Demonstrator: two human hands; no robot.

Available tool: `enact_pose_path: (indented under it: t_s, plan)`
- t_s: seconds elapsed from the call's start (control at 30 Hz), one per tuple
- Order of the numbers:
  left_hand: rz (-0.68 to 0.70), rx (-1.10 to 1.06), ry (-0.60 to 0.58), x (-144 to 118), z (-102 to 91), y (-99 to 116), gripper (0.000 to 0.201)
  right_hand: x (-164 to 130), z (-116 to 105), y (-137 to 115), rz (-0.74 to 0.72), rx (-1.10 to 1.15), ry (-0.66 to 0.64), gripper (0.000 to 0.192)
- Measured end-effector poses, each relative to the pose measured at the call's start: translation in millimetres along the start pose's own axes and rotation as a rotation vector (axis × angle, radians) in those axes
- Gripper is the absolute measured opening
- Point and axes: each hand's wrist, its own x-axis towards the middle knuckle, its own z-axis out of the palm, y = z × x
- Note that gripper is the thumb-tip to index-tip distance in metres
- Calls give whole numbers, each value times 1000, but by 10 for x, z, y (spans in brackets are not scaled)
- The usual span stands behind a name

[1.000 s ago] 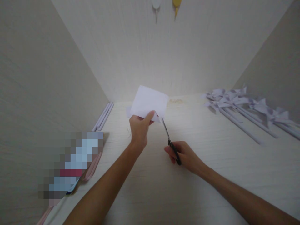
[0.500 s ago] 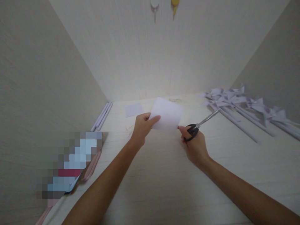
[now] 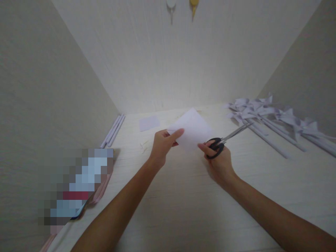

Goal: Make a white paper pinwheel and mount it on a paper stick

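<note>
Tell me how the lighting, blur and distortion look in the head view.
Head view: light is soft and brightest on the desk's far end and the paper, which is washed pale; faint shadows lie under both arms; wide-angle lens splays the side walls outward; a pixelated block masks something at left; the pinwheels at right look slightly soft; left hand and scissors are fairly sharp.

Matt paper sheet (image 3: 193, 131); scissors (image 3: 223, 141) metal blades, black plastic handles
</note>
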Motion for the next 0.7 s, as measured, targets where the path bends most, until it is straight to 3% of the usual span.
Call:
enact_pose_path:
  t_s: [0.13, 0.6, 0.7]
  plan:
    - [-41, 51, -48, -38, 46, -46, 36, -4, 16, -36, -11, 19, 9, 24]
    - [16, 210, -14, -30, 22, -83, 31, -10, 20, -109, -59, -11, -37, 22]
    - [42, 175, 32, -11, 16, -59, 32, -21, 4, -102, 13, -53, -130, 20]
